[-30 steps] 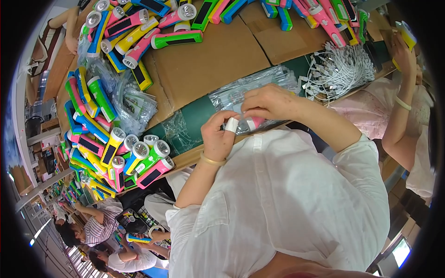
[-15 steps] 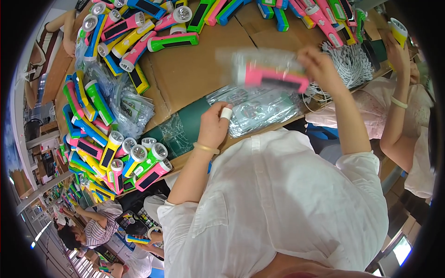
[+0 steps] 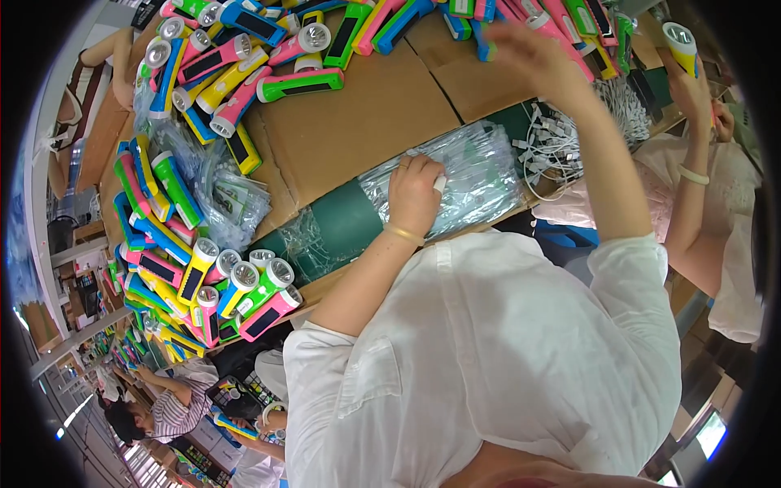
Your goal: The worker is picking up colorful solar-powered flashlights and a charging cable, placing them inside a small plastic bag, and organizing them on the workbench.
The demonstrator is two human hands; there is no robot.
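My left hand [image 3: 415, 195], with a white wrap on one digit, rests on a stack of clear plastic bags [image 3: 480, 175] near the table's front edge. Its fingers are curled and closed at the top bag. My right hand [image 3: 541, 69] reaches over the far right of the table, beside pink, green and blue flashlights [image 3: 561, 28]. Its fingers look stretched out, slightly smeared by motion, with nothing visible in them. Below that forearm lies a bundle of white cables [image 3: 549, 142].
Many colourful flashlights [image 3: 232, 61] are heaped at the far left, more [image 3: 244, 281] at the near left. Crumpled plastic bags [image 3: 232, 199] lie between them. Brown cardboard [image 3: 350, 122] covers the table. At right, a co-worker's hand [image 3: 691, 93] holds a yellow flashlight [image 3: 682, 49].
My right hand has moved away toward the far flashlights and no longer carries the bagged pink flashlight. My left hand has shifted right, onto the plastic bags.
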